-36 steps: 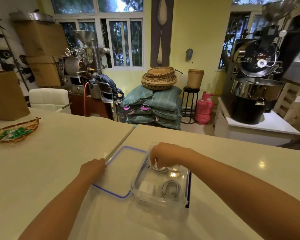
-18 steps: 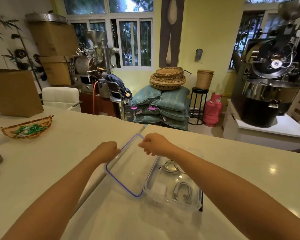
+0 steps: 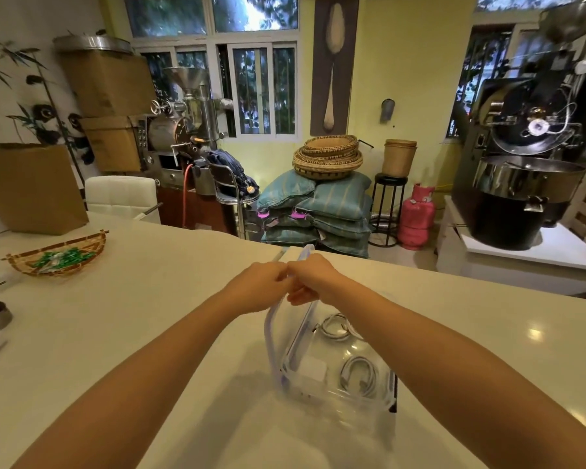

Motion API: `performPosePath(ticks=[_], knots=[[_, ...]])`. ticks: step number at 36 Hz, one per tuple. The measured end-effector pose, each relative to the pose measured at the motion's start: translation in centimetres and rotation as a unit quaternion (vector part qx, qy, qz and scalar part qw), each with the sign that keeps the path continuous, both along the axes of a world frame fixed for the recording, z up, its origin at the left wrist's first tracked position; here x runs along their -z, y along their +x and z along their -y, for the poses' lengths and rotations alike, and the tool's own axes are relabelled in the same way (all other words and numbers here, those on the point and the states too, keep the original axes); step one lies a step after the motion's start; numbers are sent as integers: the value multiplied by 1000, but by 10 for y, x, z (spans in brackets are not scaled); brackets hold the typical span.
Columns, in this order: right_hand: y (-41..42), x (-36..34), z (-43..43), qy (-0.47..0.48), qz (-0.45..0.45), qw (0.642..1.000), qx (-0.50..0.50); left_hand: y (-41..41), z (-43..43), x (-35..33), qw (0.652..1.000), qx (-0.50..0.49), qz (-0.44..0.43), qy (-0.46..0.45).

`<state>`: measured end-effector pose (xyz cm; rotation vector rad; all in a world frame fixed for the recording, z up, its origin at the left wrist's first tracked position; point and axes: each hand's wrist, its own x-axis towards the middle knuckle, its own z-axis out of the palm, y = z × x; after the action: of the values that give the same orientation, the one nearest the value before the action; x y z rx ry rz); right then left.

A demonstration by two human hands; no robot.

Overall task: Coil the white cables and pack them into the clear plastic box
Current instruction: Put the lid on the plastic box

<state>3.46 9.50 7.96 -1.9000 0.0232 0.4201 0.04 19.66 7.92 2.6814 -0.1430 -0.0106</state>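
Standing almost on edge, the lid (image 3: 270,333) with its blue seal rises from the left rim of the clear plastic box (image 3: 391,384). A second ago it lay flat on the bench (image 3: 156,299) beside the box, with only the left hand (image 3: 261,286) at its edge and the right hand (image 3: 313,278) down inside the box at the far coil. Since then the right hand has left the box and joined the left. Both now meet at the lid's raised far edge, fingers curled narrow around that rim, though the fingertips themselves are hidden behind the knuckles.

The white cables (image 3: 357,374) lie coiled in the box, one loop near the front and another toward the back, with a white charger block (image 3: 313,368) just beside the front loop. No loose cable shows on the bench.

Judging from this, packing looks finished and the step in hand is closing. The lid needs to swing over to the right and settle squarely on the rim, without trapping a loop under the seal.
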Motion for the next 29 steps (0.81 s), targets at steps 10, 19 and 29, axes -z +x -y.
performPosePath(ticks=[10,19,29], knots=[[-7,-33,45,105,2,993,-45,23,-25,8,965,-133,-46,-222],[-16,-46,94,260,-17,964,-50,24,-12,6,944,-117,-121,-285],[-28,-16,149,119,17,992,29,18,19,13,966,-56,-45,-250]])
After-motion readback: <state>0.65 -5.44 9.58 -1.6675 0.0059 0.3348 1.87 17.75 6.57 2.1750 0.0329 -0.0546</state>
